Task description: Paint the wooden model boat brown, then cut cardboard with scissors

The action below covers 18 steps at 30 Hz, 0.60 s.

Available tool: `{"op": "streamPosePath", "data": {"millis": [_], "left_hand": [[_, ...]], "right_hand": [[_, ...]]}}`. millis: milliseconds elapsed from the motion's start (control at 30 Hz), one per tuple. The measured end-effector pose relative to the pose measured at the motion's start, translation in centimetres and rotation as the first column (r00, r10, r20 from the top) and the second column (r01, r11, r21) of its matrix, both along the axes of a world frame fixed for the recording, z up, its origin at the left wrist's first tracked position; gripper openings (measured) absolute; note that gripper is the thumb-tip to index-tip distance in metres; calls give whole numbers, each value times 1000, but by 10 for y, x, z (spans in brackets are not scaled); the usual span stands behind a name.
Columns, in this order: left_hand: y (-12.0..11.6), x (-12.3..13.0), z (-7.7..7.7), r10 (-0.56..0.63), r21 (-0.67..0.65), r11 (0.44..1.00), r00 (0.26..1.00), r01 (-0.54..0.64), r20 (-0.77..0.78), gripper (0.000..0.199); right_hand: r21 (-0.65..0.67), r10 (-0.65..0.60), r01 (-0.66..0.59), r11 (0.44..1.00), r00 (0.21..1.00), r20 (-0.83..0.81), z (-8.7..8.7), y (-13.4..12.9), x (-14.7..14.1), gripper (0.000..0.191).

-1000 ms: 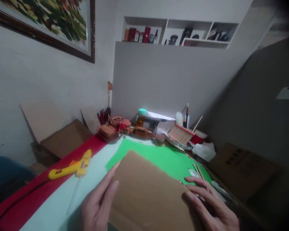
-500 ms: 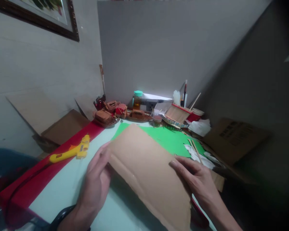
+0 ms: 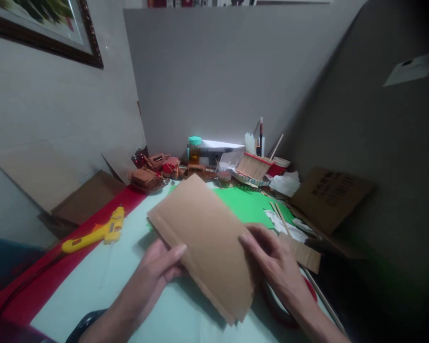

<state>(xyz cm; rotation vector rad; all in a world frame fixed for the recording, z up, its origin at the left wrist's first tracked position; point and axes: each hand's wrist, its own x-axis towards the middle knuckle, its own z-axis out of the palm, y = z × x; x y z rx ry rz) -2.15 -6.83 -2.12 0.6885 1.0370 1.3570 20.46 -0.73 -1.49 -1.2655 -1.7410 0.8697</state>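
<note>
A brown piece of cardboard [image 3: 203,243] is held up at a tilt above the pale table top, its lower end uneven. My left hand [image 3: 164,262] grips its left long edge, thumb on the upper face and fingers underneath. On the opposite edge my right hand [image 3: 268,252] pinches it, thumb on top and the fingers partly hidden behind. Beneath my right wrist lies a red ring-shaped item [image 3: 311,288], mostly covered by the arm. A green sheet [image 3: 250,205] lies beyond the cardboard.
At the left sits a yellow glue gun [image 3: 110,228] with its cord. Along the back stand brown model pieces [image 3: 145,178], a jar with a turquoise lid [image 3: 195,150] and a small wooden model [image 3: 253,166]. Sticks [image 3: 280,216] and a cardboard box [image 3: 329,200] are at the right.
My left hand has shifted down along the cardboard's edge, its thumb now on top. The cardboard's lower end has come up into view. The camera view has turned slightly right.
</note>
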Motion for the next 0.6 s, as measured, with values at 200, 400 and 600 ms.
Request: {"op": "streamPosePath", "data": {"millis": [200,400,600], "left_hand": [[3,-1,-1,134,159,980,989,-122,-69,56],[9,-7,-14,87,179,982,987,-62,-135,56],[18,-3,-23,-91,197,973,983,122,-160,61]], "right_hand": [[9,196,-196,981,980,21,0,-11,-6,26],[-40,170,-182,983,963,-207,-7,-13,-7,26],[-83,105,-155,984,900,-423,-12,-7,-10,33]]}}
